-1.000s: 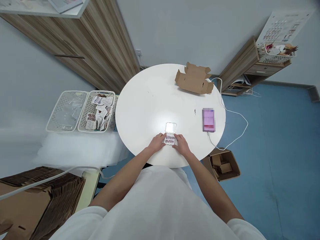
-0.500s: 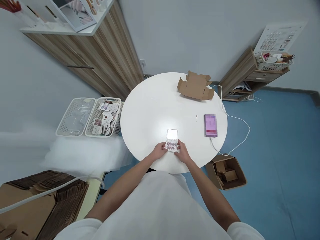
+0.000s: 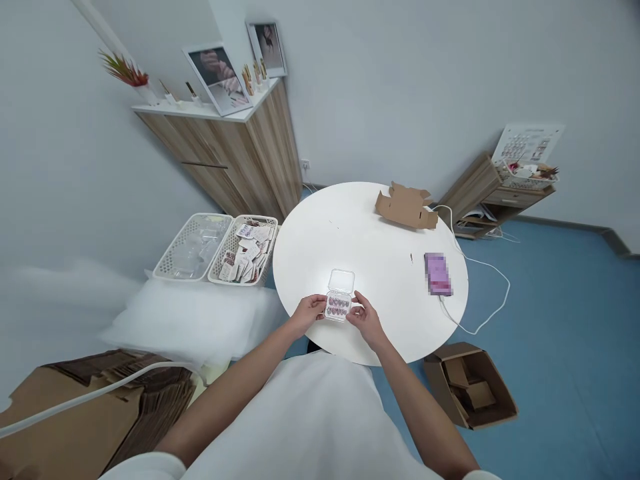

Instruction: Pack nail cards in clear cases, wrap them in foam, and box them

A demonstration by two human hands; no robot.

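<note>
A small clear plastic case (image 3: pixel 327 316) lies near the front edge of the round white table (image 3: pixel 315 247), its lid (image 3: pixel 342 281) raised away from me. Rows of pinkish, shiny press-on nails (image 3: pixel 339 306) fill its base. My left hand (image 3: pixel 307 315) grips the case's left side between thumb and fingers. On the opposite side, my right hand (image 3: pixel 367 321) holds it the same way, fingers curled at the edge. Whether the case rests fully on the table or is slightly lifted, I cannot tell.
An unfolded brown carton (image 3: pixel 406 207) and a purple-screened phone (image 3: pixel 438 274) with a white cable lie on the table. White baskets (image 3: pixel 216 275) with cards and clear cases stand left. A cardboard box (image 3: pixel 493 423) sits on the floor at right; flattened cartons (image 3: pixel 85 407) are lower left.
The head view has tilted upward and turned, showing more of the cabinet. The case now sits slightly tilted, its lid leaning right. Both hands stay on its sides.
</note>
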